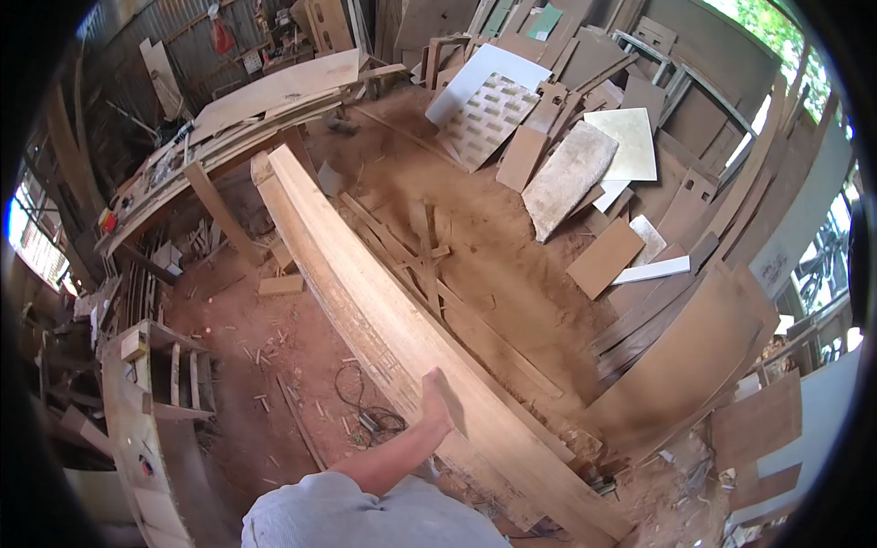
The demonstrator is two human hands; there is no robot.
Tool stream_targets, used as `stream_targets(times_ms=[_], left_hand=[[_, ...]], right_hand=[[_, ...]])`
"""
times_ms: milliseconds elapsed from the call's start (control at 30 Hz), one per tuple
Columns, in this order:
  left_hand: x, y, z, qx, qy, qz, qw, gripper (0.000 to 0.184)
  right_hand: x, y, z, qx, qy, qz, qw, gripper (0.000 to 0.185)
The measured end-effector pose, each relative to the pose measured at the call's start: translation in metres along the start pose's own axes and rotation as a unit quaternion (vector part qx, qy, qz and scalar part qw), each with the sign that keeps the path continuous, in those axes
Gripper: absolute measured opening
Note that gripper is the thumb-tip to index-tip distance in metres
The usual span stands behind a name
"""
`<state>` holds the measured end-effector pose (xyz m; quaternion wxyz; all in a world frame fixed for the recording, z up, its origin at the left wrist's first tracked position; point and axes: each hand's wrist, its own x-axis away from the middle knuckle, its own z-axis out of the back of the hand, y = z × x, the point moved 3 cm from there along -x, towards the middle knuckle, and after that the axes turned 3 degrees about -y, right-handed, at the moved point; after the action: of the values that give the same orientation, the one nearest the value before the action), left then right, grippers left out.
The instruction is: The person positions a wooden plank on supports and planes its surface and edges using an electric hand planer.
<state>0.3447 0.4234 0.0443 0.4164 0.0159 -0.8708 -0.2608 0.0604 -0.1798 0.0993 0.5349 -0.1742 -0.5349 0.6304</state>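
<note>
My left hand rests on the upper face of a long, pale wooden beam, near its lower half. Its fingers look laid along the wood rather than wrapped round it, though they are small in view. The beam runs diagonally from the upper left to the lower right, with a rougher, darker strip along its near side. No part of my right hand shows.
A workbench stacked with boards stands at the upper left. Sheets and offcuts lean at the right, with a rough white slab among them. Scraps and a coiled dark cable lie on the dirt floor. A wooden frame stands lower left.
</note>
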Motion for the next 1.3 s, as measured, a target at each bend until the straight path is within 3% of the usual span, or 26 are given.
stream_targets(times_ms=[133,233,333,433,467,500,533,567,633,667,700,733,800,867,967,1067,1133,1233,1267,1300], left_hand=[[-0.005,-0.023,0.052,0.013,-0.004,-0.029,0.999,0.063],[0.006,-0.029,0.082,0.007,0.076,-0.035,0.996,0.059],[0.013,-0.025,0.115,0.007,0.081,0.031,0.996,0.058],[0.008,-0.015,0.131,0.020,0.026,-0.052,0.998,0.057],[-0.025,-0.011,0.159,0.031,-0.015,-0.055,0.998,0.059],[-0.055,-0.011,0.181,0.038,-0.061,-0.051,0.996,0.061],[-0.030,-0.002,0.173,-0.025,0.006,-0.072,0.997,0.061],[0.005,0.011,0.140,-0.095,0.068,-0.091,0.989,0.063],[0.008,0.011,0.135,-0.166,0.179,-0.186,0.952,0.077],[0.024,0.012,0.126,-0.212,0.166,-0.211,0.940,0.084],[0.043,0.008,0.110,-0.252,0.149,-0.241,0.926,0.092],[0.063,0.001,0.102,-0.337,0.134,-0.301,0.882,0.095],[0.093,-0.033,0.094,-0.488,0.089,-0.387,0.778,0.098],[0.115,-0.067,0.092,-0.616,0.039,-0.431,0.658,0.097],[0.173,-0.165,0.077,-0.665,-0.132,-0.432,0.594,0.081],[0.236,-0.262,0.050,-0.648,-0.334,-0.407,0.550,0.068],[0.274,-0.306,0.038,-0.696,-0.395,-0.388,0.458,0.065],[0.288,-0.354,0.048,-0.744,-0.404,-0.366,0.387,0.063],[0.287,-0.366,0.057,-0.754,-0.377,-0.424,0.329,0.058],[0.291,-0.371,0.057,-0.761,-0.380,-0.417,0.320,0.055]], right_hand=[[0.002,0.035,0.018,-0.011,-0.021,-0.019,1.000,0.044],[0.008,0.061,0.030,-0.018,-0.030,-0.032,0.999,0.044],[0.019,0.087,0.047,-0.017,-0.042,-0.046,0.998,0.044],[0.025,0.116,0.058,-0.007,-0.070,-0.049,0.996,0.044],[0.022,0.129,0.064,0.012,-0.091,-0.038,0.995,0.044],[0.010,0.144,0.074,0.123,-0.125,-0.016,0.984,0.045],[0.023,0.142,0.073,0.270,-0.102,0.166,0.943,0.045],[0.072,0.080,0.055,0.052,-0.119,-0.122,0.984,0.043],[0.075,0.093,0.043,-0.098,-0.154,-0.128,0.975,0.036],[0.063,0.114,0.052,0.005,-0.171,-0.090,0.981,0.034],[0.065,0.123,0.043,-0.017,-0.137,-0.160,0.977,0.033],[0.052,0.154,0.044,0.049,-0.163,-0.058,0.984,0.029],[0.033,0.215,0.043,0.096,-0.180,-0.017,0.979,0.040],[0.044,0.194,0.036,0.185,-0.173,0.040,0.966,0.052],[0.062,0.145,0.039,0.167,-0.222,-0.042,0.960,0.062],[0.061,0.142,0.041,0.169,-0.270,-0.101,0.943,0.072],[0.046,0.163,0.034,0.179,-0.258,-0.072,0.947,0.078],[0.049,0.151,0.035,0.180,-0.228,-0.027,0.957,0.083],[0.052,0.140,0.036,0.178,-0.211,-0.011,0.961,0.084],[0.054,0.138,0.036,0.176,-0.198,-0.003,0.964,0.082]])
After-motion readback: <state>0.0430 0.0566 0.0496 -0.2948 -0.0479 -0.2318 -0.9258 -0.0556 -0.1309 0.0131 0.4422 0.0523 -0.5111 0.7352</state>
